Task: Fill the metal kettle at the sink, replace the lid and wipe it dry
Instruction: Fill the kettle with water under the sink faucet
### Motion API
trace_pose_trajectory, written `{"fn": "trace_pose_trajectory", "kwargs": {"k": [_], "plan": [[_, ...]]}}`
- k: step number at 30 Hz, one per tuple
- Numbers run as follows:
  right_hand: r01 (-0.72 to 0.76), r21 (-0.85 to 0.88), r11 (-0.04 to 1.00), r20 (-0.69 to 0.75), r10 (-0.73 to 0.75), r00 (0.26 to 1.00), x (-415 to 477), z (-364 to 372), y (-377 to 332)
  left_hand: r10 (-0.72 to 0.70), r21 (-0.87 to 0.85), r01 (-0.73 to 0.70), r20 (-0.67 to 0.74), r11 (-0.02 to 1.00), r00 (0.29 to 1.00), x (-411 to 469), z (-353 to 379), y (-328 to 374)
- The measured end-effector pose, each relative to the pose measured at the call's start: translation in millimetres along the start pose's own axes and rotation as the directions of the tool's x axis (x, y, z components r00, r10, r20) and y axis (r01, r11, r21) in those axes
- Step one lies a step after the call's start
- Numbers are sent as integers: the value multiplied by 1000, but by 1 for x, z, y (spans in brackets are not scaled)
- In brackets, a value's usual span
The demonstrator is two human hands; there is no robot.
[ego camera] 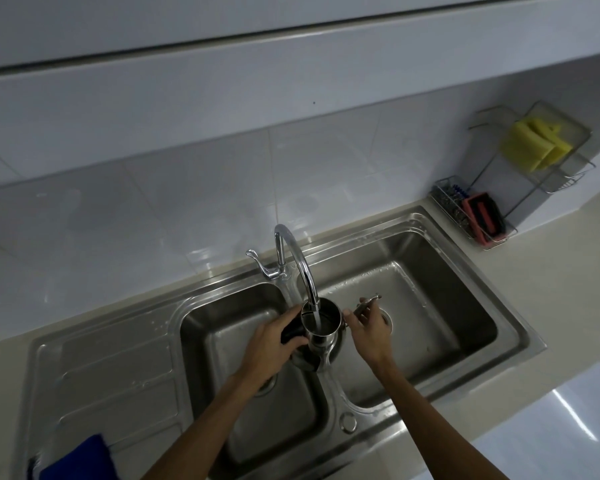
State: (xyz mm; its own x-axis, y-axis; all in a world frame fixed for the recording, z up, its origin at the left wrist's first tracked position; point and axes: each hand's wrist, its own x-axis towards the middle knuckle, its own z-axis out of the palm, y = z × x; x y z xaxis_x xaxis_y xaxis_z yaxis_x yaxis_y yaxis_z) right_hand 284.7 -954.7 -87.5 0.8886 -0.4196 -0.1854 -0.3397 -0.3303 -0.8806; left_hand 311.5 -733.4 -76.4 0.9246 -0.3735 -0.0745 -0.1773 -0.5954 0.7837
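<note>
The metal kettle hangs over the divider of the double sink, its top open, directly under the curved tap. A stream of water runs from the spout into the kettle's mouth. My left hand grips the kettle's black handle on its left side. My right hand is beside the kettle on the right and holds a shiny metal piece, likely the lid, above the right basin. A blue cloth lies on the draining board at the lower left.
The tap lever sits left of the spout. A wire rack at the back right corner holds yellow sponges and a red-black scrubber. Pale countertop surrounds the sink; tiled wall stands behind.
</note>
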Motion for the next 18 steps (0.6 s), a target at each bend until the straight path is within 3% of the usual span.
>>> {"fn": "trace_pose_trajectory", "kwargs": {"k": [12, 18], "plan": [[8, -50, 999, 18, -7, 1000, -2, 5, -1, 34, 77, -36, 34, 996, 999, 0, -1, -7], [40, -63, 997, 17, -39, 999, -4, 5, -3, 48, 28, -50, 42, 998, 998, -3, -4, -7]]}}
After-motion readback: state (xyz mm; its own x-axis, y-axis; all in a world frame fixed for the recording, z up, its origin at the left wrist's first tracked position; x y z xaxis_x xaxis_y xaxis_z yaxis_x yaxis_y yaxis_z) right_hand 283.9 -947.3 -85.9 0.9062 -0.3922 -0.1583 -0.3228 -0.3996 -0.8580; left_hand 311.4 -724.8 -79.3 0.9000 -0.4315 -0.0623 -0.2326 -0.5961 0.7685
